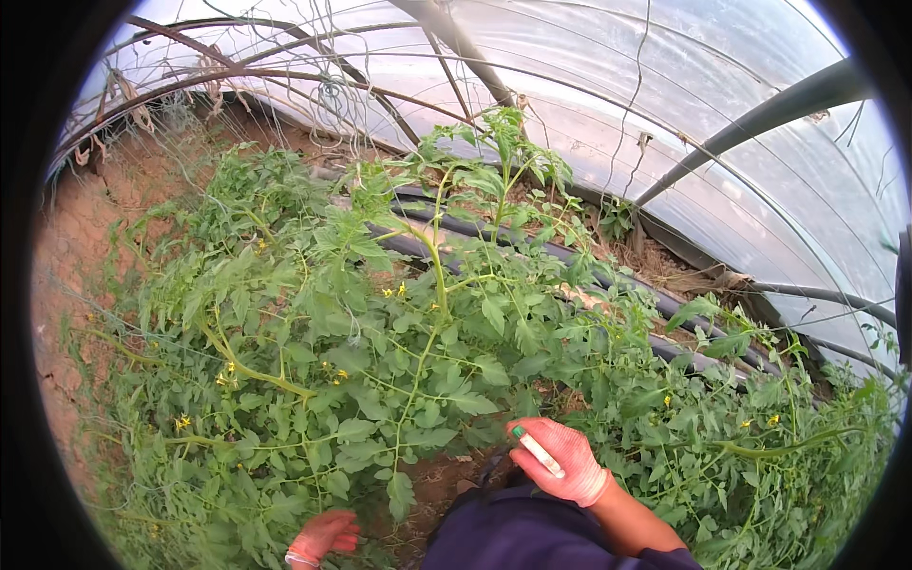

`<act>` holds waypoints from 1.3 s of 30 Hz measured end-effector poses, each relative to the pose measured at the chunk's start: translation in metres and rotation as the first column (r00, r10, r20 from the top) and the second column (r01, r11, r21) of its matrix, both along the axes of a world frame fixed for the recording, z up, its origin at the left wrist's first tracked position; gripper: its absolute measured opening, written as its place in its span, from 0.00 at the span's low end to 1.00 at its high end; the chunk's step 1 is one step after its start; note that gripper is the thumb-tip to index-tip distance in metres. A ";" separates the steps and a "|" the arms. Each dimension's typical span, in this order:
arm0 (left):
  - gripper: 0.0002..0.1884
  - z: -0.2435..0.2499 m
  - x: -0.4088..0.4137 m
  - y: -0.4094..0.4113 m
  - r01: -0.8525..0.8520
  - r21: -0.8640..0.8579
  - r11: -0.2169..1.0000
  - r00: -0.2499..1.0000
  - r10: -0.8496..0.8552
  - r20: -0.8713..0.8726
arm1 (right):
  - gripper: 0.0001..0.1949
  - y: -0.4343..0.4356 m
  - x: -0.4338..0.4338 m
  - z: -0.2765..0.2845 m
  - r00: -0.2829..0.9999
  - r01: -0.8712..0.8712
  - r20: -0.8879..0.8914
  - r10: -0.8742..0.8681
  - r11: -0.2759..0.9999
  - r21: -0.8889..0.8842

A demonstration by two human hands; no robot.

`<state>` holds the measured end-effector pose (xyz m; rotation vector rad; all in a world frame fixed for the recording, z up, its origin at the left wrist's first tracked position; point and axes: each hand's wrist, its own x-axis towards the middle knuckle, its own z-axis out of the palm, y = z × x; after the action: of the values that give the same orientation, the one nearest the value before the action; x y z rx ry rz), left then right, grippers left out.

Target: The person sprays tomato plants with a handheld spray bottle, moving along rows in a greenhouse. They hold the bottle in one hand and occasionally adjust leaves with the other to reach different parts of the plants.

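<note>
My right hand (559,456), in a thin reddish glove, holds a small white tube-like object (540,454) with a green end. It is in front of my dark clothing, beside tomato foliage. My left hand (326,536), gloved the same way, is low in the view, with its fingers apart and nothing seen in them. Leaves of the tomato plants (420,399) come close to it. A thick tomato stem (436,278) rises before me, with yellow flowers (396,291) near it. More yellow blossoms (226,375) show on the left-hand plants.
Black pipes (670,306) run along the ground behind the plants. Clear plastic film (712,85) on a frame of rusty bars (285,74) and a thick grey pole (755,125) encloses the right and back. Loose strings (331,89) hang overhead. An earthen wall (92,221) stands left.
</note>
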<state>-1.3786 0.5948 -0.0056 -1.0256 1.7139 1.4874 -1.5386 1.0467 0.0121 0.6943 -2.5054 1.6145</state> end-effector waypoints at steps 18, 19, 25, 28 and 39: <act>0.34 -0.027 -0.548 0.271 0.106 -0.241 0.965 0.662 -0.249 -0.707 | 0.21 0.062 0.001 -0.005 0.975 0.205 0.091 -0.201 0.978 -0.035; 0.37 -0.034 -0.570 0.269 0.127 -0.277 0.953 0.727 -0.279 -0.628 | 0.21 0.068 0.002 -0.003 0.968 0.224 0.129 -0.217 0.974 -0.039; 0.52 -0.056 -0.595 0.314 0.008 -0.343 0.939 0.720 -0.244 -0.649 | 0.19 0.092 0.016 -0.003 0.922 0.384 0.047 -0.385 0.923 0.031; 0.45 -0.044 -0.596 0.331 0.004 -0.296 0.955 0.683 -0.219 -0.697 | 0.20 0.100 0.016 -0.008 0.904 0.420 0.067 -0.423 0.906 0.046; 0.39 -0.107 -0.633 0.306 -0.264 -0.522 0.811 0.624 -0.269 -0.734 | 0.20 0.103 0.000 -0.016 0.914 0.397 0.061 -0.401 0.916 0.061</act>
<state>-2.0115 0.9004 -0.1124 -0.6274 2.9717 1.5374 -1.5390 1.1498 -0.0035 0.1085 -2.5245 1.4557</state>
